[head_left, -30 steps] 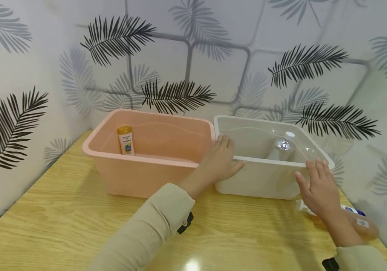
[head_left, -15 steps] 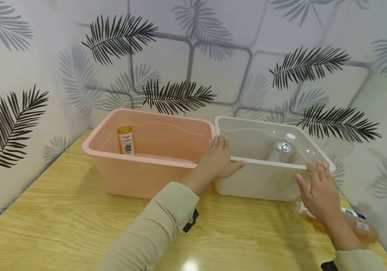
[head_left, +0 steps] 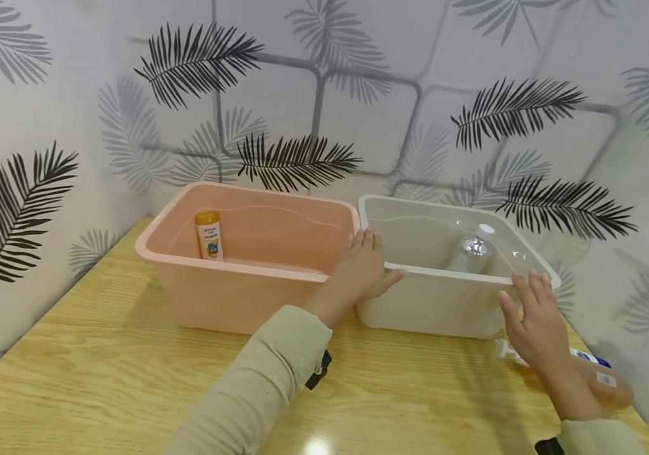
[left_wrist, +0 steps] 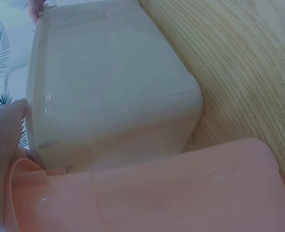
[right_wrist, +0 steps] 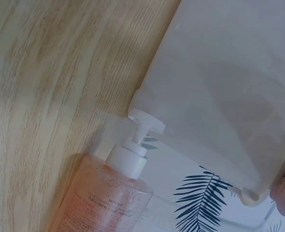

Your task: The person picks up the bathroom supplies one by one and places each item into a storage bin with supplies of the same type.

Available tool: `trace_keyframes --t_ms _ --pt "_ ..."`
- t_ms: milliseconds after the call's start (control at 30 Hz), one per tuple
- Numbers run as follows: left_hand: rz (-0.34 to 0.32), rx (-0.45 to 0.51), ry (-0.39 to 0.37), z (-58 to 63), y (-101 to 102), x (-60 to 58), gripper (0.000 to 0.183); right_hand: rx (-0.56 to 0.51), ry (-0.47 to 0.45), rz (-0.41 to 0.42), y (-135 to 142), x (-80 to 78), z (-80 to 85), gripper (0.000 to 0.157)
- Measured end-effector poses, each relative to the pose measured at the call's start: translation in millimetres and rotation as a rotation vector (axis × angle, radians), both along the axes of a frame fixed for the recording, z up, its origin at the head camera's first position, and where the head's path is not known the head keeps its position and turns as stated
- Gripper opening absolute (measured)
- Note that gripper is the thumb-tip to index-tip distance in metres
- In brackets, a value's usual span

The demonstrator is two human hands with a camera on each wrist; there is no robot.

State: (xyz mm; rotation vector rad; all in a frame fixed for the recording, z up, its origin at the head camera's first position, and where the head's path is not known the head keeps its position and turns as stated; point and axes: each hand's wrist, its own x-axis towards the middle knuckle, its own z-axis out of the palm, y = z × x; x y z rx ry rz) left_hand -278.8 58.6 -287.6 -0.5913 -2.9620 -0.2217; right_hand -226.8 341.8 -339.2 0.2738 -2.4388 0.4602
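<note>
My left hand (head_left: pixel 363 265) lies with straight fingers over the spot where the rims of a pink bin (head_left: pixel 233 294) and an off-white bin (head_left: pixel 432 300) meet, its thumb along the off-white rim. At that bin's front right corner, the fingers of my right hand (head_left: pixel 537 325) rest on the rim. Inside the pink bin, on the left, a white bottle with a yellow cap (head_left: pixel 210 237) stands leaning slightly. A clear bottle with a white cap (head_left: pixel 471 253) leans in the off-white bin; its lower part is hidden behind the front wall.
A pump bottle of pinkish liquid (right_wrist: pixel 108 198) lies on its side on the wooden table (head_left: pixel 102 379), partly behind my right forearm. Beside it lies a white item with a blue end (head_left: pixel 588 357). Leaf-patterned walls (head_left: pixel 324 101) stand close behind and to both sides.
My left forearm has shifted slightly to the right since a second ago, while the hand stays at the rims. The right hand and both bins look nearly the same.
</note>
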Motion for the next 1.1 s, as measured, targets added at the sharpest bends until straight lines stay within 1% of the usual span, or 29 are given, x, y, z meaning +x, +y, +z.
trace_keyframes --t_ms 167,200,300,400,567,900,1100 --pt "-0.005 0.012 -0.006 1.5 0.4 -0.9 0.082 -0.002 0.019 0.0 0.2 -0.8 1.5 0.055" --pt "-0.003 0.002 -0.022 6.5 0.1 3.1 0.079 -0.002 0.022 0.0 0.2 -0.9 1.7 0.055" --pt "-0.01 -0.014 -0.014 7.7 0.3 4.4 0.078 -0.003 0.029 0.0 0.3 -0.7 2.2 0.055" --pt "-0.015 -0.046 0.001 8.0 0.3 5.8 0.076 -0.003 0.035 -0.001 0.7 -0.2 2.2 0.054" --pt "-0.019 -0.068 0.013 9.5 -0.5 9.9 0.074 -0.005 0.038 -0.009 0.9 0.1 2.3 0.052" --pt "-0.027 -0.068 0.007 8.5 -1.8 11.0 0.073 0.005 0.031 -0.015 2.5 -0.7 4.0 0.049" --pt "-0.026 -0.083 0.0 8.2 -2.7 13.4 0.073 0.0 0.011 -0.009 3.4 2.6 4.6 0.049"
